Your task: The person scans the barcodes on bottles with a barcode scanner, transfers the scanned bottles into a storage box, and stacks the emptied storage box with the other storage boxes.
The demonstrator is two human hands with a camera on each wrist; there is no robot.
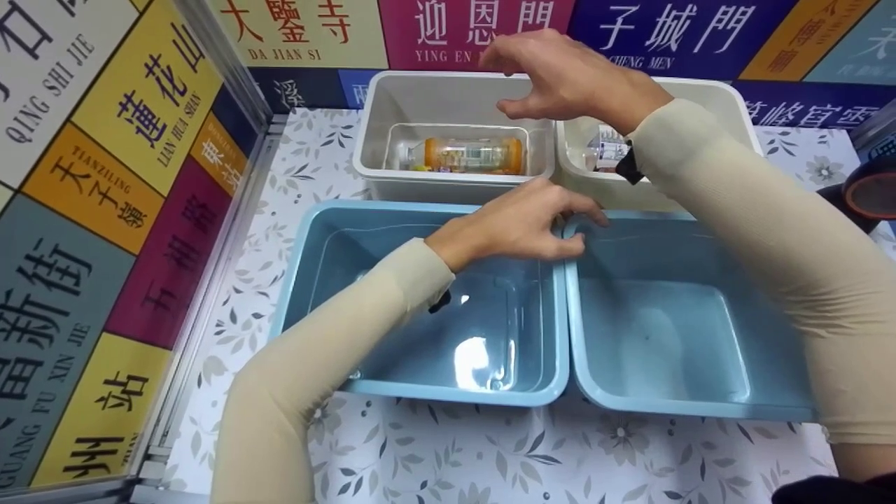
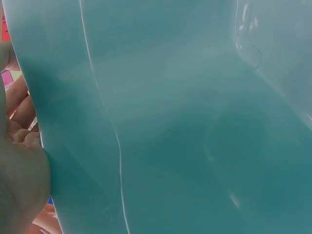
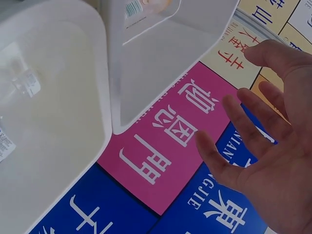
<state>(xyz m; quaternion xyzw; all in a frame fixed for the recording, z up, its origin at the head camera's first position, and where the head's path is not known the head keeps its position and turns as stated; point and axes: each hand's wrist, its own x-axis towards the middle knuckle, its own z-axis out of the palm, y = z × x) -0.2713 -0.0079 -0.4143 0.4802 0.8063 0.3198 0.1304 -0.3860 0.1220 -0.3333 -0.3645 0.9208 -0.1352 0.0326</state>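
Observation:
My left hand [image 1: 521, 222] hovers over the inner rims of two blue bins, the left blue bin [image 1: 420, 392] and the right blue bin [image 1: 700, 407], fingers loosely bent and gripping nothing. Whether it touches a rim I cannot tell. In the left wrist view the blue bin wall [image 2: 161, 97] hides part of that hand. My right hand [image 1: 560, 75] is raised above two white bins, its fingers apart with nothing between them. Inside the left white bin [image 1: 455, 94] lies a clear bottle with orange ends [image 1: 472, 155]. The right white bin [image 1: 700, 94] contains a labelled clear item [image 1: 607, 148], partly covered by my wrist.
Panels with large printed characters [image 1: 476, 31] stand behind the white bins and along the left. A metal frame rail [image 1: 210, 280] runs beside the table. Leaf-patterned white cloth [image 1: 448, 448] covers the tabletop. A black round object [image 1: 871, 192] sits at the right edge.

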